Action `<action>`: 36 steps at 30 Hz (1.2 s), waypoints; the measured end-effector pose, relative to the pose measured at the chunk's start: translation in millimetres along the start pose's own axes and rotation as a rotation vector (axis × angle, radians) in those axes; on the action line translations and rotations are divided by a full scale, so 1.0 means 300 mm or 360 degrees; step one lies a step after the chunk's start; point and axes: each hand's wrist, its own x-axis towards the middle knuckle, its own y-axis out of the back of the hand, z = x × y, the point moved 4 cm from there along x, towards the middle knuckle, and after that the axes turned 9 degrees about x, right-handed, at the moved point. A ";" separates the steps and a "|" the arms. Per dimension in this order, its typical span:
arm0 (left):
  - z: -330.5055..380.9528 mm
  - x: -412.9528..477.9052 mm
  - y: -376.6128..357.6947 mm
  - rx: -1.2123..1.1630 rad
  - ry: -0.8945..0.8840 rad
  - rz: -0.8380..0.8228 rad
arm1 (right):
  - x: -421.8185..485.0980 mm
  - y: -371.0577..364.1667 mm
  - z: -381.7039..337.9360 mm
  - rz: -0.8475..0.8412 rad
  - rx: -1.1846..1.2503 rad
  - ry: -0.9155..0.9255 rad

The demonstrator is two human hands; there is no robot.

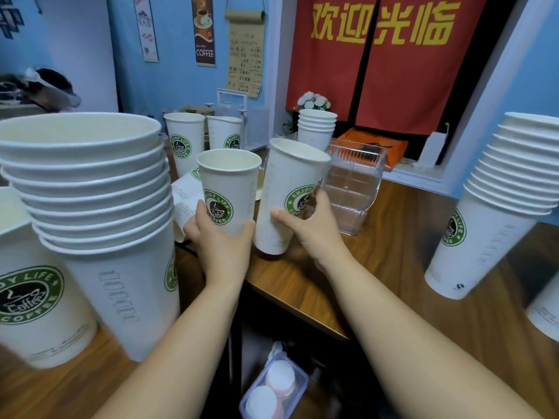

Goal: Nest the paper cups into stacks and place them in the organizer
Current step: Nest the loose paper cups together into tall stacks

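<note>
Grip is closed on both sides: my left hand (222,238) holds an upright cup (229,182), my right hand (310,226) holds a tilted cup (289,176) just beside the clear organizer (355,186).

The left-edge cup (30,282) was cut off by the frame, only part of its logo showing. The right-edge cup (545,316) showed only a sliver of its wall. The left hand (220,237) covered the base of the upright cup (228,182). Behind that, the lying cup (186,201) was mostly hidden. Fingers of the right hand (311,225) lay out of sight behind the tilted cup (284,192), which hid one side of the clear organizer (354,182). Writing on the hanging menu (245,55) was too small to read. Dark objects (45,86) at upper left were blurred beyond telling.
</note>
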 end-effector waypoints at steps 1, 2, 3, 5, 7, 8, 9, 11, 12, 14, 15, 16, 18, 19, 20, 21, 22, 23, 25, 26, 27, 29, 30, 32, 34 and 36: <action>0.006 -0.010 -0.001 -0.0010 -0.0020 -0.0016 | -0.010 0.029 -0.032 0.0048 0.0004 0.0051; 0.013 -0.023 -0.002 -0.0022 -0.0038 -0.0037 | -0.018 0.061 -0.070 0.0089 0.0024 0.0118; 0.023 -0.038 -0.007 -0.0034 -0.0062 -0.0066 | -0.027 0.095 -0.120 0.0123 0.0054 0.0200; 0.044 -0.074 -0.030 -0.0056 -0.0155 -0.0149 | -0.038 0.160 -0.234 0.0191 0.0109 0.0370; 0.064 -0.109 -0.065 -0.0089 -0.0246 -0.0234 | -0.037 0.212 -0.336 0.0204 0.0174 0.0485; 0.072 -0.124 -0.085 -0.0110 -0.0256 -0.0281 | -0.033 0.234 -0.371 0.0186 0.0218 0.0494; 0.078 -0.137 -0.102 -0.0130 -0.0250 -0.0330 | -0.029 0.254 -0.395 0.0164 0.0264 0.0474; 0.089 -0.154 -0.122 -0.0118 -0.0278 -0.0378 | -0.031 0.293 -0.414 0.0159 0.0385 0.0398; 0.097 -0.161 -0.129 -0.0083 -0.0314 -0.0389 | -0.036 0.315 -0.414 0.0169 0.0448 0.0362; 0.112 -0.173 -0.144 -0.0002 -0.0418 -0.0422 | -0.047 0.351 -0.406 0.0179 0.0540 0.0315; 0.123 -0.182 -0.152 0.0032 -0.0471 -0.0461 | -0.053 0.363 -0.403 0.0191 0.0563 0.0308; 0.134 -0.194 -0.160 0.0050 -0.0507 -0.0513 | -0.054 0.374 -0.397 0.0213 0.0565 0.0317; 0.150 -0.218 -0.176 0.0044 -0.0554 -0.0596 | -0.057 0.382 -0.389 0.0262 0.0490 0.0356; 0.155 -0.229 -0.181 0.0022 -0.0575 -0.0619 | -0.060 0.379 -0.385 0.0275 0.0416 0.0370; 0.158 -0.238 -0.186 -0.0013 -0.0578 -0.0641 | -0.063 0.375 -0.376 0.0270 0.0326 0.0380; 0.158 -0.243 -0.192 -0.0052 -0.0559 -0.0664 | -0.067 0.368 -0.365 0.0242 0.0237 0.0377; 0.159 -0.247 -0.196 -0.0084 -0.0532 -0.0689 | -0.072 0.364 -0.350 0.0204 0.0170 0.0367; 0.160 -0.251 -0.201 -0.0105 -0.0508 -0.0712 | -0.081 0.357 -0.334 0.0161 0.0124 0.0356; 0.164 -0.265 -0.209 -0.0121 -0.0497 -0.0748 | -0.099 0.353 -0.298 0.0089 0.0069 0.0334; 0.167 -0.274 -0.212 -0.0130 -0.0499 -0.0766 | -0.107 0.354 -0.278 0.0059 0.0065 0.0316; 0.167 -0.283 -0.216 -0.0142 -0.0502 -0.0785 | -0.115 0.356 -0.264 0.0045 0.0071 0.0292; 0.164 -0.293 -0.228 -0.0165 -0.0507 -0.0810 | -0.128 0.362 -0.255 0.0070 0.0115 0.0252; 0.163 -0.295 -0.233 -0.0174 -0.0513 -0.0816 | -0.131 0.368 -0.258 0.0100 0.0133 0.0254; 0.166 -0.299 -0.243 -0.0197 -0.0520 -0.0845 | -0.133 0.379 -0.286 0.0158 0.0098 0.0342; 0.171 -0.302 -0.253 -0.0221 -0.0527 -0.0878 | -0.129 0.374 -0.314 0.0146 -0.0068 0.0431; 0.176 -0.309 -0.262 -0.0248 -0.0525 -0.0915 | -0.121 0.366 -0.312 0.0108 -0.0268 0.0409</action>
